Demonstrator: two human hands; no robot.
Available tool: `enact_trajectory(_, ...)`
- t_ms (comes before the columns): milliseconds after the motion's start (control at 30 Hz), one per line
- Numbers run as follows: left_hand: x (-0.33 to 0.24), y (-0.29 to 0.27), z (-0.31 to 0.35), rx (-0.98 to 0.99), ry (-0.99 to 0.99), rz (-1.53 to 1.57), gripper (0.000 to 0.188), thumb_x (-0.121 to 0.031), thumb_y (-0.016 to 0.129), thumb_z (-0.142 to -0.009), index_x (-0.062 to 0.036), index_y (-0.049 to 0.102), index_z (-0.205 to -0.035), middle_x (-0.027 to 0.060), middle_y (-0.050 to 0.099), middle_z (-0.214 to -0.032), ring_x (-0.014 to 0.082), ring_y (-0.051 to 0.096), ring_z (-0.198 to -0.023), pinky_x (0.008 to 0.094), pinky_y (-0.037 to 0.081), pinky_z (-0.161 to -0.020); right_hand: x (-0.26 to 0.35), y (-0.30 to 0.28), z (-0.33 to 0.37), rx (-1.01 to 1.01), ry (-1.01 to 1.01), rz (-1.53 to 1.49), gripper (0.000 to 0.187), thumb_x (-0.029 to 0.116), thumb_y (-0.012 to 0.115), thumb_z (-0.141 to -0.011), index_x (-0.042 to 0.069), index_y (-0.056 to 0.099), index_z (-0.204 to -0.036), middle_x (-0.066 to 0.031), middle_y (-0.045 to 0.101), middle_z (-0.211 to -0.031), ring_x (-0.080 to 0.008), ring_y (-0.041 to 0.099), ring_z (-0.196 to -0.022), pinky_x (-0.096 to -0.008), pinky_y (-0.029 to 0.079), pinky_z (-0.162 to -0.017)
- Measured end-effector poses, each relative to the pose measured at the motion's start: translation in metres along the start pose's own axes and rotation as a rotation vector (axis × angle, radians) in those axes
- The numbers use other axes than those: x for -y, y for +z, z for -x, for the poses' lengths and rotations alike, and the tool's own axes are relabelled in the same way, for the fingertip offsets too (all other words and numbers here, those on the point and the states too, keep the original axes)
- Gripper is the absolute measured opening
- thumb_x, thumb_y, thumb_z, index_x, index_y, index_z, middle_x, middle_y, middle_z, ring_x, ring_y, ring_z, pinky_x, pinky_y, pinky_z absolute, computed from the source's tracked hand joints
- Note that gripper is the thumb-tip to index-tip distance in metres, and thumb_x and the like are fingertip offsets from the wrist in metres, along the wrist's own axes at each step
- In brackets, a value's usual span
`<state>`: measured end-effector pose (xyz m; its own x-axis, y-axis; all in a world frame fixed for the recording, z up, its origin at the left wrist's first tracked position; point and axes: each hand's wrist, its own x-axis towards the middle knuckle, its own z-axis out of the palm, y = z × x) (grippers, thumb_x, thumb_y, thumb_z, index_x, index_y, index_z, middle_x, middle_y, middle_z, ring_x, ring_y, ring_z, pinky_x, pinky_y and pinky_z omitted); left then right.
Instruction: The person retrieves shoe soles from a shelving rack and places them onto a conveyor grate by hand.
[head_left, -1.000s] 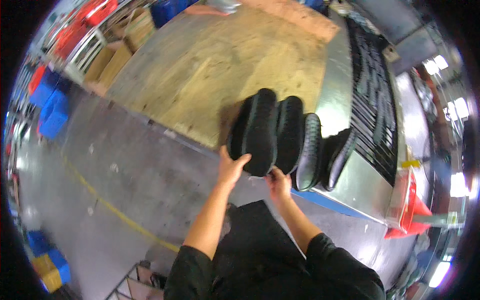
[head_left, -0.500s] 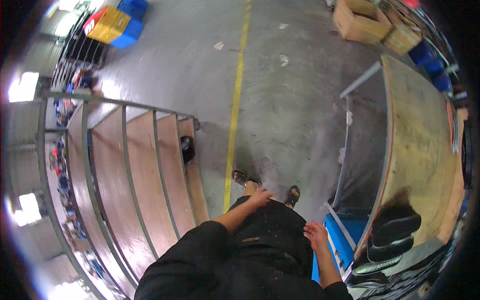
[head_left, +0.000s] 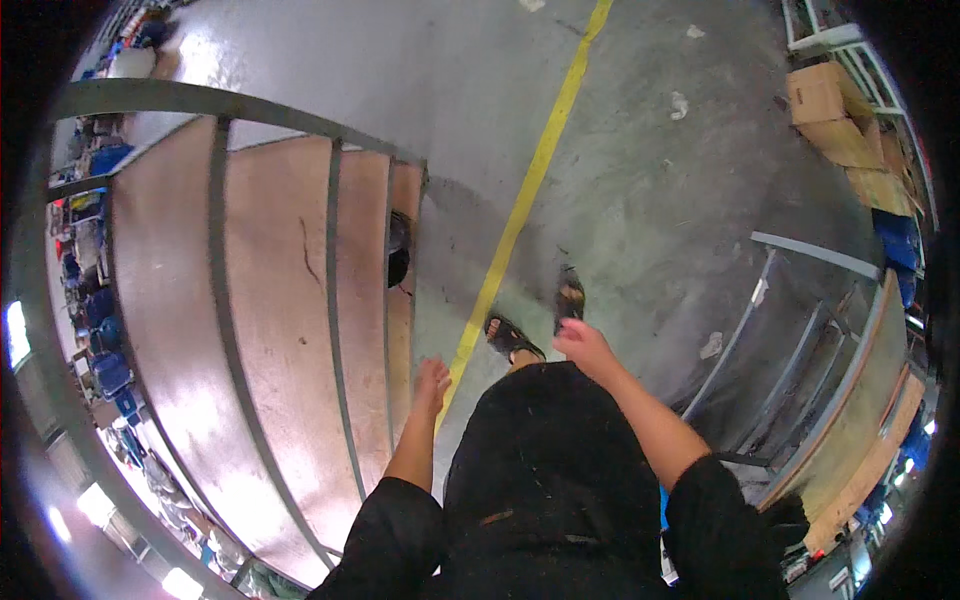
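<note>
My left hand (head_left: 432, 382) hangs beside the lower boards of a rack on my left, fingers a little apart and nothing in it. In front of my right thigh is my right hand (head_left: 587, 348), fingers loosely curled, with no object showing in it. Both arms are in black sleeves and neither hand touches anything. Below them are my feet in dark sandals (head_left: 515, 338), close to a yellow floor line (head_left: 525, 195).
A metal-framed rack with wooden boards (head_left: 275, 250) stands close on my left; a dark round object (head_left: 399, 250) sits on its lowest board. On my right is a wood-topped table (head_left: 850, 400) with metal legs. Cardboard boxes (head_left: 835, 110) and paper scraps (head_left: 679, 105) lie farther off.
I have stepped forward and turned somewhat; the rack looms nearer and the table has slid back right. My left arm has swung back toward the rack, my right arm forward, its fingers now curled.
</note>
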<state>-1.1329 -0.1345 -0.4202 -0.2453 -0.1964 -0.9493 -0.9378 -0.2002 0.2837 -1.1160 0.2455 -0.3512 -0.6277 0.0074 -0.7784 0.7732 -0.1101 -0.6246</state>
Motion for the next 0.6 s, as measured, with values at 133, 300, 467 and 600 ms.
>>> enact_trajectory(133,-0.030,-0.014,-0.119,-0.054,0.053,0.213,0.063,-0.040,0.065,-0.098,-0.0120,0.043,-0.150,0.0102,0.053,-0.138,0.0258,0.051,-0.127,0.0458,0.042,-0.105,0.021,0.089,-0.196,0.187,-0.330,0.616,0.053,0.029,0.077,-0.086,-0.004,0.063,-0.125,-0.0145,0.071,-0.103,-0.0272,0.066,-0.096,-0.0404,0.051,-0.086)
enact_trajectory(300,-0.096,-0.029,-0.237,-0.056,0.254,0.481,0.059,-0.047,0.055,-0.102,-0.0152,0.049,-0.151,0.0100,0.041,-0.157,0.0242,0.033,-0.149,0.0498,0.026,-0.121,0.087,0.230,-0.362,0.364,-0.404,0.633,0.073,0.038,0.085,-0.074,-0.002,0.059,-0.130,-0.0266,0.062,-0.123,-0.0425,0.060,-0.119,-0.0466,0.050,-0.100)
enact_trajectory(467,-0.129,0.047,-0.308,0.009,0.386,0.877,0.042,-0.030,0.066,-0.095,-0.0058,0.064,-0.129,0.0134,0.067,-0.124,0.0321,0.065,-0.108,0.0422,0.055,-0.093,0.048,0.297,-0.517,0.240,-0.705,0.476,0.091,0.032,0.092,-0.065,-0.001,0.051,-0.138,-0.0247,0.056,-0.136,-0.0427,0.052,-0.132,-0.0471,0.048,-0.106)
enact_trajectory(600,-0.120,-0.045,-0.312,-0.246,0.553,0.833,0.043,-0.029,0.064,-0.095,-0.0051,0.063,-0.130,0.0140,0.067,-0.128,0.0335,0.064,-0.114,0.0477,0.056,-0.095,0.004,0.414,-0.550,0.170,-0.521,0.624,0.083,0.031,0.093,-0.064,-0.001,0.055,-0.131,-0.0252,0.061,-0.128,-0.0407,0.059,-0.124,-0.0458,0.051,-0.100)
